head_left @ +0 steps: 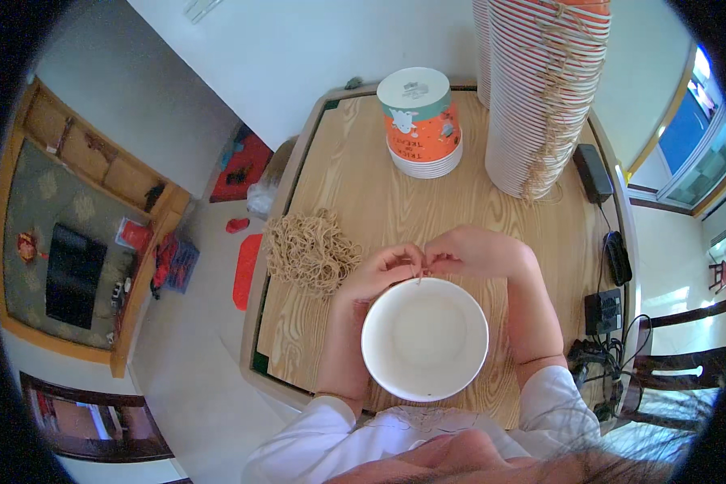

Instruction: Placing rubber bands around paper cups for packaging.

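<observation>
A white round paper bucket (377, 355) stands mouth up right in front of me, its inside bare. At its far rim, my left hand (385, 270) is closed in a pinch on a thin strand of twine (419, 278). My right hand (474, 252) meets it there, its thumb and fingers pressed together at the same spot on the rim. Most of the strand is covered by my fingers. Just left of my left hand lies a loose heap of tan twine pieces (313, 252).
Tall nested stacks of paper buckets (540, 105), with twine hanging down one side, rise at the far right. A short upside-down stack of orange and green printed buckets (421, 121) stands at the back. Black adapters (603, 312) and cables line the wooden table's (339, 161) right edge.
</observation>
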Motion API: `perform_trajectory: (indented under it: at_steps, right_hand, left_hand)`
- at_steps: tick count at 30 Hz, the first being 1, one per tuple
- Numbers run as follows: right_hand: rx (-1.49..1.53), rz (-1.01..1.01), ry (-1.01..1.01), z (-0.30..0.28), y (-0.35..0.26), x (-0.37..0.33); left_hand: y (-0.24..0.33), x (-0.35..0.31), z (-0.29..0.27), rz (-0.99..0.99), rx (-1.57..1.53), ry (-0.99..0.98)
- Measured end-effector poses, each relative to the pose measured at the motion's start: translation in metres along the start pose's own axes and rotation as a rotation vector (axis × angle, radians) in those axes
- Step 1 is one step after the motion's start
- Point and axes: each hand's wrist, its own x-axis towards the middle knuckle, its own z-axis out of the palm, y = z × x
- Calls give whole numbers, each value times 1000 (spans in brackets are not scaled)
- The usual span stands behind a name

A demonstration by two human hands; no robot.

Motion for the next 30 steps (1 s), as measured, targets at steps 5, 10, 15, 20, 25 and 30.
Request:
perform_trajectory:
  at_steps: [5,10,15,20,25,30]
  right_hand:
    - [-32,-9,0,2,-1,-3]
    - [-70,2,4,2,-6,-2]
    - [-64,35,49,-1,-16,-5]
    - [-74,-11,118,3,-10,-8]
    - [-140,60,118,2,-12,-6]
    - [-151,67,150,6,-8,-5]
  left_hand:
    - [2,-1,4,18,-200,-20]
    - [0,3,3,-72,-299,13]
    - [3,-3,0,-171,-178,165]
    - [12,-8,4,-168,-101,203]
    - [14,-6,8,-156,68,201]
    - [12,-4,9,-146,147,229]
